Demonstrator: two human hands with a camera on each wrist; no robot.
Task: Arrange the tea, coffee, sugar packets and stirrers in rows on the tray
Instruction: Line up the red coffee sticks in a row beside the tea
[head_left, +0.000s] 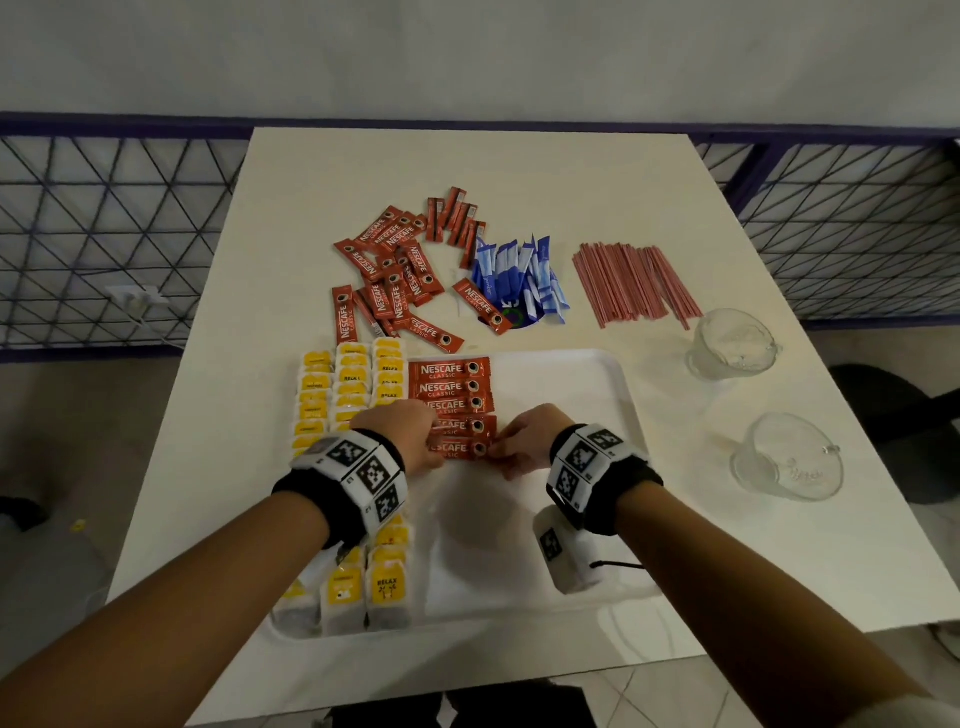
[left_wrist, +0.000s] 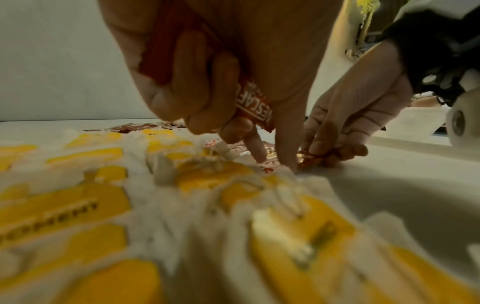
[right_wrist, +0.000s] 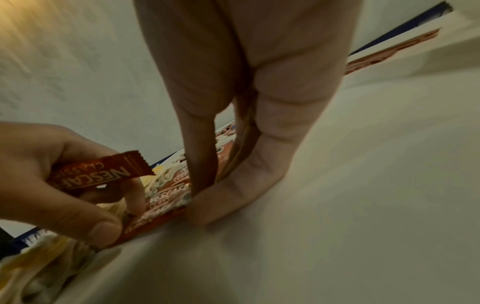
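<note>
Over the tray (head_left: 587, 364), both hands pinch coffee sachets (head_left: 460, 448).

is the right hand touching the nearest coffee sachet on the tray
Touching. In the right wrist view the right hand pinches the end of the nearest coffee sachet lying on the tray; the head view agrees.

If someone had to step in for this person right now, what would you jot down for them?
Left hand: grips spare red Nescafe coffee sachets, forefinger on the tray row.
Right hand: pinches the nearest sachet's end, setting it down.
Done: yellow-labelled tea bags in rows on the white plastic tray's left; five coffee sachets beside them.
Left: loose coffee pile, blue sugar sticks, red stirrers, all on the table beyond the tray.
</note>
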